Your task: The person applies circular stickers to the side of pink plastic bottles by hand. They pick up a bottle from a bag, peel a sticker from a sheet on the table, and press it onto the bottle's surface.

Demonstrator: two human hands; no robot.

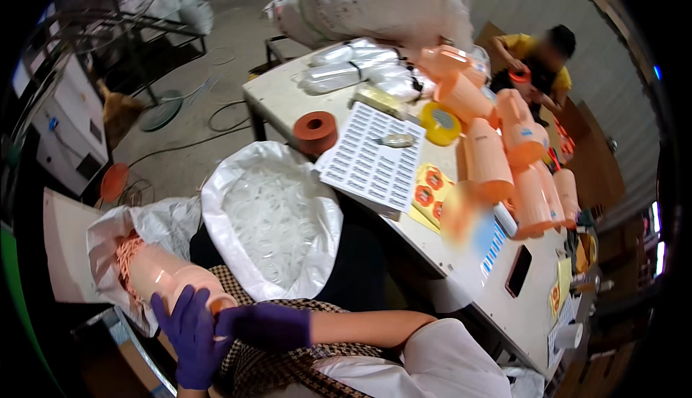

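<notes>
A peach-coloured plastic jug [162, 272] lies tilted at the lower left, its round mouth turned toward me. My left hand [186, 329], in a purple glove, grips the jug near the mouth, with fingers over its side. At the mouth's rim is my right hand [259, 326], also gloved in purple. Its fingers are closed there, and what they hold is hidden. Behind the jug, a white sack [173, 218] contains thin peach-coloured pieces [128, 257]. Beside it, a larger open white sack [328, 214] is filled with clear plastic parts [270, 218].
To the right, a white table [281, 102] bears several peach jugs [490, 160], a label sheet [375, 156], red-brown tape [315, 131], yellow tape [440, 124] and a phone [519, 271]. Beyond it sits another person [537, 59] handling a jug. A grey-white machine [68, 124] stands left.
</notes>
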